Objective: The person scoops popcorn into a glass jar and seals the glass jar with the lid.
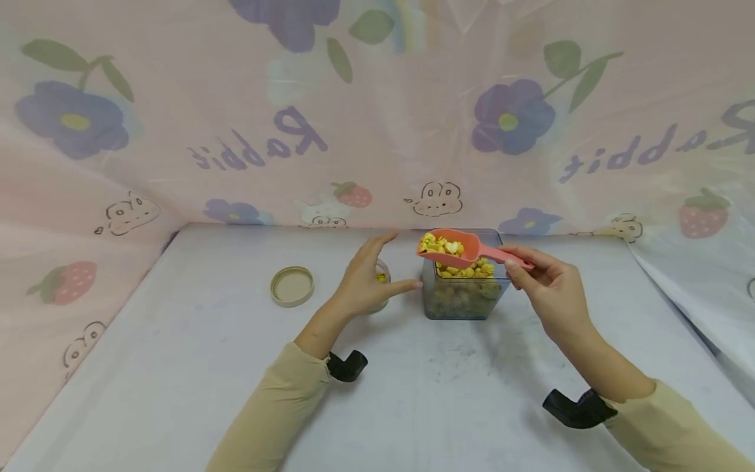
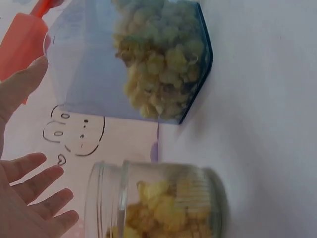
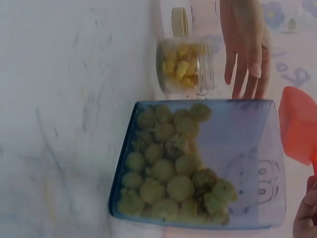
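Note:
My right hand (image 1: 557, 295) pinches the handle of a coral-pink scoop (image 1: 472, 249) and holds it over the top of a clear bluish square container (image 1: 457, 308). Yellow popcorn (image 1: 439, 245) lies in the scoop's bowl, and more popcorn fills the lower part of the container. To the left, my left hand (image 1: 360, 282) is spread with its fingers apart, above and beside a small glass jar (image 2: 121, 198). That jar, partly hidden behind the hand in the head view, has popcorn in its lower part and no lid on its mouth.
A round beige lid (image 1: 292, 286) rests on the white tabletop (image 1: 177, 367), left of the jar. Behind the table hangs a pink printed sheet (image 1: 377, 131), close to the container's back. Black curved pieces (image 1: 578, 410) sit at both wrists.

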`<move>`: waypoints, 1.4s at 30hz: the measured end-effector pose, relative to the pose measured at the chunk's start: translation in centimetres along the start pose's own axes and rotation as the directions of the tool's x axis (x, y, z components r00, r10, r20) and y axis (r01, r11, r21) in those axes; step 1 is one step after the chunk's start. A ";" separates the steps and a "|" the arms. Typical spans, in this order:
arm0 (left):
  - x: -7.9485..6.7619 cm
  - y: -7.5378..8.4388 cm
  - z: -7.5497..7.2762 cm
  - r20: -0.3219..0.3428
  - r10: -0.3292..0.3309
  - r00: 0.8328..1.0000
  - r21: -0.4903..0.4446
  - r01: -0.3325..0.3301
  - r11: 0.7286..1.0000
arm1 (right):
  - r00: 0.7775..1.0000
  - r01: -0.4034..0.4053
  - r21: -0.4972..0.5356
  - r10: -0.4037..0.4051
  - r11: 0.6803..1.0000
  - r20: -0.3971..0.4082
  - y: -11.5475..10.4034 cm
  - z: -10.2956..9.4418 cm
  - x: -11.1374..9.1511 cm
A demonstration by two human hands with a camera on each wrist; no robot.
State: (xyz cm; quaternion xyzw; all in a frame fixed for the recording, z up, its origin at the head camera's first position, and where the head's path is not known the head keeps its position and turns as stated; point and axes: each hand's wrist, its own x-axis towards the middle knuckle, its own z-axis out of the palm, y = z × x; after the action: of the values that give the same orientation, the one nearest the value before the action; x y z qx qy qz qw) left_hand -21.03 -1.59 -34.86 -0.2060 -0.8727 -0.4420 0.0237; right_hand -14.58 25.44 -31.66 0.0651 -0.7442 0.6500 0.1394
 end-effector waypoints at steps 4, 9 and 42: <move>-0.2 -0.5 -0.6 -0.018 0.016 1.000 0.004 -0.016 1.000 | 0.999 0.045 -0.046 -0.045 0.998 0.006 0.2 0.8 -0.3; -0.5 -1.2 -1.2 -0.017 -0.001 1.000 -0.001 0.001 1.000 | 0.996 0.089 -0.052 -0.088 0.995 0.023 0.6 2.1 -0.7; -2.8 -5.3 -2.8 0.033 -0.056 0.998 -0.069 0.058 0.996 | 0.983 0.168 -0.157 -0.178 0.973 -0.052 2.9 7.3 -3.9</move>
State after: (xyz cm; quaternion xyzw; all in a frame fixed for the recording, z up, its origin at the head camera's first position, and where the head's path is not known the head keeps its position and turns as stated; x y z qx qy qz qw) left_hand -20.90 -7.45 -37.81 -0.1888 -0.8625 -0.4694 -0.0097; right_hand -12.59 18.32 -36.39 0.0974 -0.7782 0.5784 0.2245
